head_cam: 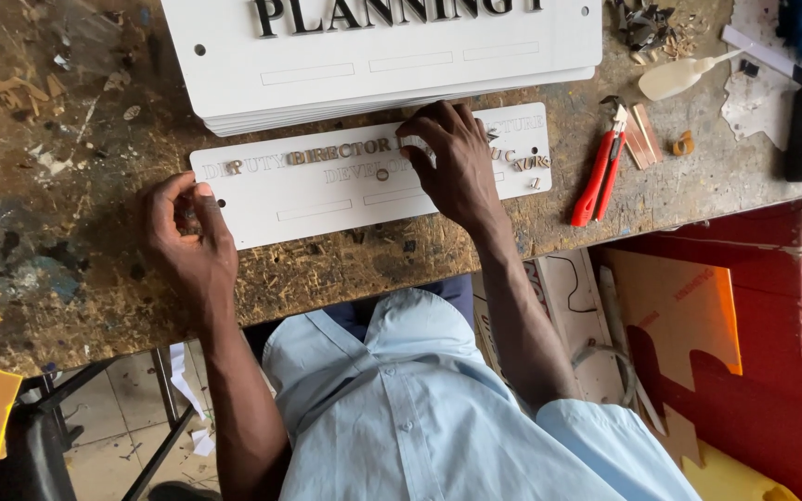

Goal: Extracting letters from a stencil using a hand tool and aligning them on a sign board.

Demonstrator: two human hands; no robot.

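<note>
Item: long white sign plate (327,199), lying flat near the front edge of the worn, paint-stained table (76,121), its length running left to right before the person. Small cut-out letters (341,151), dark and metallic-toned, sat along its upper row, with a few loose ones (531,163) at the right end; a second row was only partly filled. The left hand (192,237) lay at the plate's left end, fingers curled and pinching at the edge, seemingly to keep the plate from sliding. The right hand (452,158) rested over the middle of the plate, fingers bent and fingertips pressing down among the letters; whether it gripped a letter could not be told. Behind, touching the plate's far edge, lay a stack of larger white plates (392,65), the top one bearing big black raised letters. To the right, well apart: red-handled pliers (601,167) and a small pale squeeze bottle (675,76). An orange board (684,306) leaned below the table.
</note>
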